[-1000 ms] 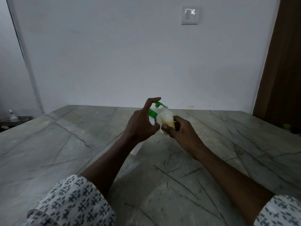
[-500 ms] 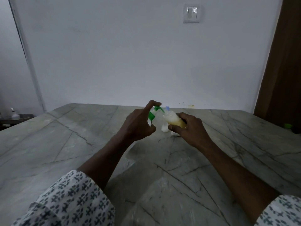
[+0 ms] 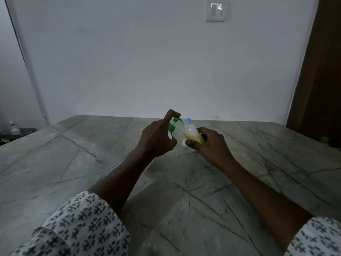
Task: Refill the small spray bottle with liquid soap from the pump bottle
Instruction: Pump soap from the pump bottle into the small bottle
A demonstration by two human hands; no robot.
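The left hand (image 3: 156, 138) is wrapped round the neck of the pump bottle (image 3: 175, 129), fingers curled tight, with the index finger (image 3: 170, 114) crooked up and over so its tip sits on the green pump head (image 3: 176, 119). That bottle is a cloudy, translucent white with a bright green collar under the head. Most of its body is hidden behind the hand.

The right hand (image 3: 209, 145) grips the small spray bottle (image 3: 192, 136) from its base end, thumb underneath and fingers folded over the top. The little bottle is tilted, its rounded shoulder pointing up and to the left so it touches the pump bottle just below the green nozzle. It is clear plastic holding a creamy, pale yellow liquid that looks deeper yellow toward the hand. Its mouth cannot be made out.

Both bottles are held above the counter (image 3: 73, 163), near its far middle. Just behind them a small white piece with a pale blue top (image 3: 188, 120) pokes up; what it belongs to is hard to tell.

The counter is grey stone with dark veins. Both forearms are bare up to white sleeves (image 3: 77, 228) printed with small dark motifs. Behind is a plain white wall with a light switch (image 3: 215, 11), a brown wooden panel (image 3: 319, 80) on the right, and something green (image 3: 324, 139) low at that edge.
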